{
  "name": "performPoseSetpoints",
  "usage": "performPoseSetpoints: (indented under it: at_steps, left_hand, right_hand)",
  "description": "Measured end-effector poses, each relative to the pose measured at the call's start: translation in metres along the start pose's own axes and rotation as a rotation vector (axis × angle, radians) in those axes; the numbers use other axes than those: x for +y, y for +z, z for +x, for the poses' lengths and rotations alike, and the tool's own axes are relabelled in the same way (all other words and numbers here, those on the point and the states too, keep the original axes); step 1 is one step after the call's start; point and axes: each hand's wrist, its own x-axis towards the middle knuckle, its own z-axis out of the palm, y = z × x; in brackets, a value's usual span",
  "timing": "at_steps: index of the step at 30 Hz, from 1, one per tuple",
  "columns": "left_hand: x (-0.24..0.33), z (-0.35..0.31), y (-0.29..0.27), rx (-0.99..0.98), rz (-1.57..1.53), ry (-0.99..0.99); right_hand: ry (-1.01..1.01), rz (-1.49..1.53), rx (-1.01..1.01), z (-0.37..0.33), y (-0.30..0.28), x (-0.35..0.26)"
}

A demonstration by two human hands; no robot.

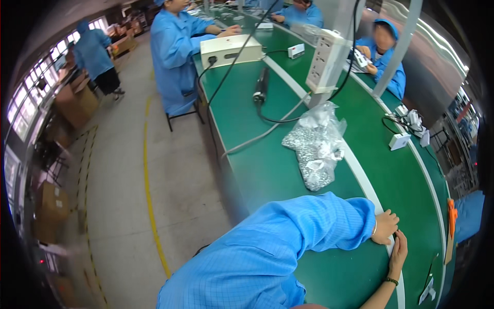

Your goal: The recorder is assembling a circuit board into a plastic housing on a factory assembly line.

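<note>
My left hand [386, 227], at the end of a long blue sleeve, rests on the pale strip [366, 181] along the green bench. Its fingers are slightly bent and apart, and I see nothing in them. My right hand [399, 252] lies just nearer, its fingers stretched toward the left hand and almost touching it. A dark beaded bracelet circles that wrist. Farther along the bench, beyond my left sleeve, sits a clear plastic bag [315, 149] full of small shiny metal parts. What lies under my palms is hidden.
A black cylindrical tool [261, 86] with a cable lies on the green bench [257, 170]. Beyond it stand a cream box [230, 50] and a power strip [324, 62] on a post. An orange tool [452, 218] hangs at the right. Co-workers in blue sit farther off.
</note>
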Motion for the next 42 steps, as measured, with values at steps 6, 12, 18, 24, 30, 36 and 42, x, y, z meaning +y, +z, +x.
performPoseSetpoints:
  at_steps: [6,12,18,24,30,36,42]
  left_hand:
    - [-0.01,-0.004,0.004,-0.009,-0.053,0.038]
    - [-0.004,-0.005,0.007,-0.014,-0.027,-0.001]
    - [0.003,-0.008,0.005,0.044,-0.055,0.037]
    - [-0.014,-0.018,-0.017,0.021,-0.225,0.016]
    - [-0.027,0.0,-0.018,-0.083,-0.03,0.147]
    - [-0.016,0.002,-0.012,-0.059,-0.031,0.196]
    - [-0.011,-0.011,-0.02,-0.067,-0.016,0.126]
  right_hand:
    - [-0.016,-0.169,0.007,0.007,0.009,-0.002]
    - [0.006,-0.172,-0.021,0.003,0.005,0.004]
    - [0.05,-0.128,-0.017,-0.007,0.001,-0.001]
    - [-0.061,-0.124,0.007,0.009,0.023,-0.018]
    - [-0.17,-0.208,0.085,0.025,0.025,0.005]
    - [-0.171,-0.507,0.015,0.0,-0.041,0.027]
    - [0.623,-0.645,0.365,-0.035,-0.118,0.132]
